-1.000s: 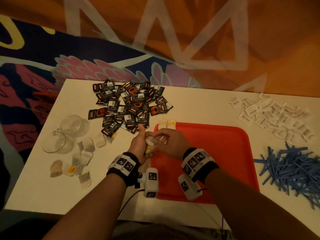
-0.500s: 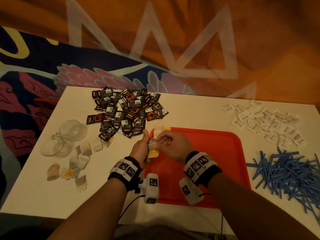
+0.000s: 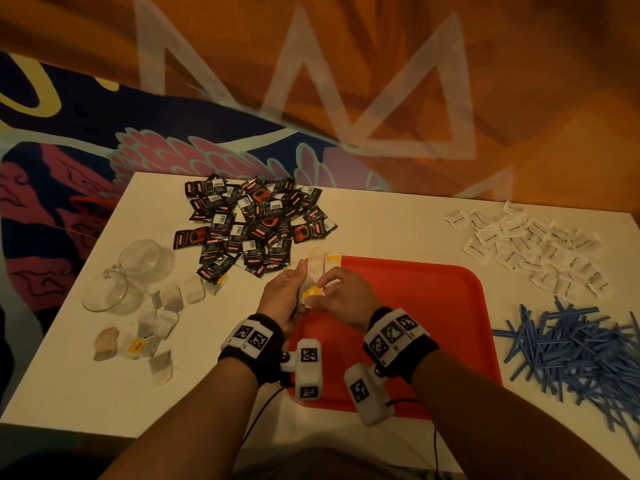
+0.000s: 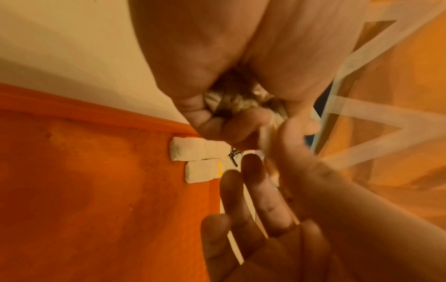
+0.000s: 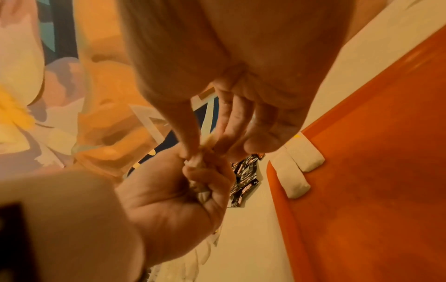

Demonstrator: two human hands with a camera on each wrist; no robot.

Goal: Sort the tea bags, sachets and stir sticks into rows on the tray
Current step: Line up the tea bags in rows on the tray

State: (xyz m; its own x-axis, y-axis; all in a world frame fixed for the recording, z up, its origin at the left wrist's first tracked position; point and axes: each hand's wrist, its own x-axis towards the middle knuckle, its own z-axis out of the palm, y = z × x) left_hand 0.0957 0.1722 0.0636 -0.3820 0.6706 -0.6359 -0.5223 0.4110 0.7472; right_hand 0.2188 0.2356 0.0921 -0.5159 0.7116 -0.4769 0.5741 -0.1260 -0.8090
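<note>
My left hand (image 3: 287, 294) grips a small bunch of tea bags (image 4: 231, 101) in its fist, over the left edge of the red tray (image 3: 433, 306). My right hand (image 3: 334, 292) meets it and pinches one tea bag with a yellow tag (image 3: 311, 292) between thumb and fingers (image 5: 205, 147). Two tea bags (image 3: 323, 263) lie side by side at the tray's far left corner, also seen in the left wrist view (image 4: 200, 150). Black sachets (image 3: 256, 223) are piled behind the tray, white sachets (image 3: 533, 244) at the far right, blue stir sticks (image 3: 581, 351) at the right.
Two glass cups (image 3: 131, 271) stand at the left of the white table (image 3: 86, 393). Several loose tea bags (image 3: 156, 317) lie in front of them. The table's near edge runs under my forearms.
Both hands have stayed together at the tray's left edge. The right fingers have shifted on the tea bag, and its yellow tag shows more plainly between the hands.
</note>
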